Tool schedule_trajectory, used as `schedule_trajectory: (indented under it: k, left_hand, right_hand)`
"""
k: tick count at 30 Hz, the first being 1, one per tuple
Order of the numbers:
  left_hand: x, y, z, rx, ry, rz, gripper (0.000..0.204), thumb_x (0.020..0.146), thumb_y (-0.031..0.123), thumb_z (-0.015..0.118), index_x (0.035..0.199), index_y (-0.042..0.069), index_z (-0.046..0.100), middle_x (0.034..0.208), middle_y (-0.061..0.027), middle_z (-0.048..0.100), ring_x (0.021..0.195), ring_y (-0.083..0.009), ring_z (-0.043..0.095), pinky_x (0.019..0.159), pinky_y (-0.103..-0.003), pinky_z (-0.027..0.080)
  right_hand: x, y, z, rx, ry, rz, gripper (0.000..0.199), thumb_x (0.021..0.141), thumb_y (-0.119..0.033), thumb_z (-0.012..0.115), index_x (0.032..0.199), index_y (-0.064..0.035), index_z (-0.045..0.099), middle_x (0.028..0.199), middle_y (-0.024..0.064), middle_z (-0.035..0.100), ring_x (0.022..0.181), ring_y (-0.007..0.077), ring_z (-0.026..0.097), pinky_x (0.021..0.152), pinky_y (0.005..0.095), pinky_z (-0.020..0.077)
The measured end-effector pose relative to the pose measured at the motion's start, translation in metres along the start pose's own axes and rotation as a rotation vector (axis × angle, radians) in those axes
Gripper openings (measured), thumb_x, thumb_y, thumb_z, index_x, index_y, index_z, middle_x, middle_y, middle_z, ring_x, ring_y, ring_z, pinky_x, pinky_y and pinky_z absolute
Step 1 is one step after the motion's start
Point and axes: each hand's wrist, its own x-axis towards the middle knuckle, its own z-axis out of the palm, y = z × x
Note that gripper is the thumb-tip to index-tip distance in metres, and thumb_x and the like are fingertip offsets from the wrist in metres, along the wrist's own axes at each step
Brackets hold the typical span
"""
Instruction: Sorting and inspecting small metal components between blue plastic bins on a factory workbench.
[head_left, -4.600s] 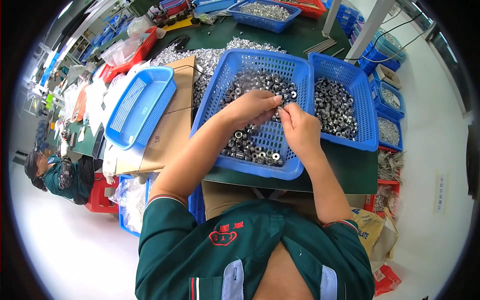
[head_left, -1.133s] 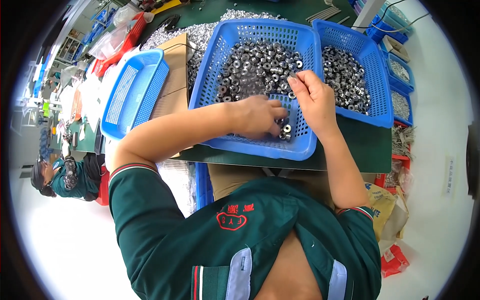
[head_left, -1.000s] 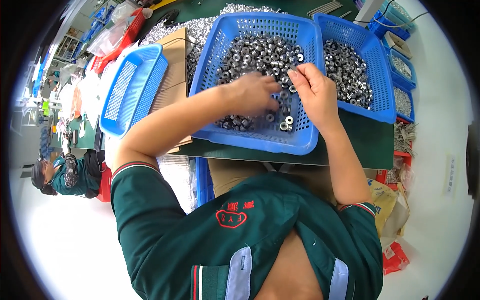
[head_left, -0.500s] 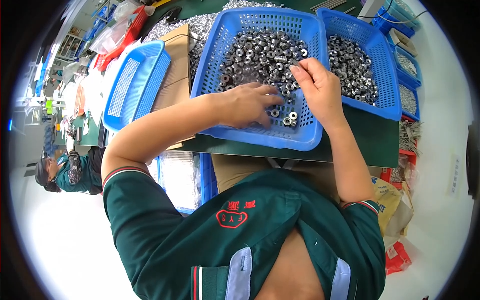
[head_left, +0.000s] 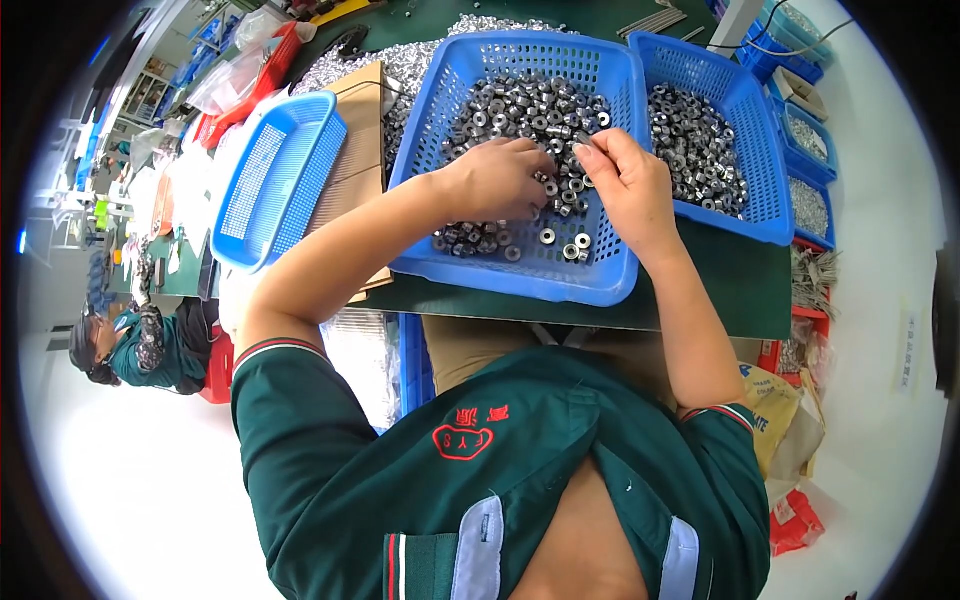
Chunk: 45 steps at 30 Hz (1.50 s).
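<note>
A blue perforated basket [head_left: 600,285] lies in front of me with many small shiny metal rings [head_left: 510,105] in it. My left hand [head_left: 497,180] is down among the rings, its fingers curled in; a ring or two shows at the fingertips, but what lies under the palm is hidden. Over the basket's right side, my right hand [head_left: 635,190] is closed in a pinch between thumb and forefinger. The small piece at its tips is too small to make out. Several loose rings [head_left: 572,252] lie on the bare near part of the basket floor.
Against the right side stands a second blue basket [head_left: 770,225] of similar rings. A shallow empty blue basket [head_left: 232,245] rests on cardboard [head_left: 350,150] at left. Shiny parts [head_left: 410,60] are heaped behind. A person [head_left: 150,345] sits far left.
My left hand has slowed from a blur and its fingers have curled inward. A cluster of rings now lies on the basket's near left floor. My right hand stays pinched over the right side.
</note>
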Motion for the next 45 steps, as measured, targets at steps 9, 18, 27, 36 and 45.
schedule_trajectory:
  k: [9,18,27,36,45]
  left_hand:
    - [0.008,-0.008,-0.017,-1.313,0.199,-0.567,0.019,0.090,0.011,0.063,0.105,0.000,0.059,0.094,-0.0100,0.067,0.081,-0.0156,0.065,0.074,-0.027,0.053]
    - [0.015,0.011,-0.029,-1.952,0.277,-0.429,0.026,0.094,0.005,0.051,0.118,-0.002,0.056,0.094,-0.0089,0.066,0.082,-0.0148,0.065,0.074,-0.028,0.053]
    - [0.014,0.020,-0.031,-1.891,0.332,-0.490,0.031,0.094,0.009,0.054,0.122,-0.005,0.055,0.096,-0.0099,0.066,0.085,-0.0144,0.064,0.070,-0.025,0.052]
    - [0.013,0.017,-0.020,-1.738,0.369,-0.610,0.019,0.096,0.017,0.057,0.103,0.000,0.058,0.088,-0.0080,0.065,0.074,-0.0117,0.061,0.064,-0.024,0.052]
    - [0.017,0.023,-0.021,-1.635,0.394,-0.636,0.017,0.094,0.016,0.059,0.100,0.000,0.059,0.084,-0.0064,0.064,0.071,-0.0120,0.061,0.061,-0.024,0.051]
  right_hand:
    - [0.000,-0.002,-0.002,-0.055,0.010,-0.038,0.020,0.088,-0.023,0.065,0.084,-0.0040,0.059,0.066,0.0148,0.061,0.058,0.0296,0.061,0.053,0.0363,0.0456]
    - [-0.004,-0.005,0.000,0.098,-0.015,0.000,0.014,0.090,-0.018,0.063,0.087,-0.0038,0.064,0.065,0.0049,0.060,0.056,0.0100,0.053,0.052,0.0264,0.0418]
    - [0.001,-0.006,-0.002,-0.019,-0.038,-0.047,0.016,0.091,-0.018,0.056,0.091,-0.0032,0.061,0.081,0.0154,0.065,0.071,0.0342,0.064,0.062,0.0396,0.0488]
    - [-0.001,-0.006,-0.001,-0.045,-0.047,-0.142,0.011,0.087,-0.014,0.060,0.088,-0.0034,0.063,0.076,0.0135,0.064,0.068,0.0298,0.063,0.061,0.0375,0.0490]
    - [-0.003,-0.005,-0.002,-0.268,-0.085,-0.179,0.015,0.089,-0.020,0.059,0.081,-0.0068,0.057,0.065,0.0135,0.060,0.058,0.0344,0.059,0.051,0.0435,0.0443]
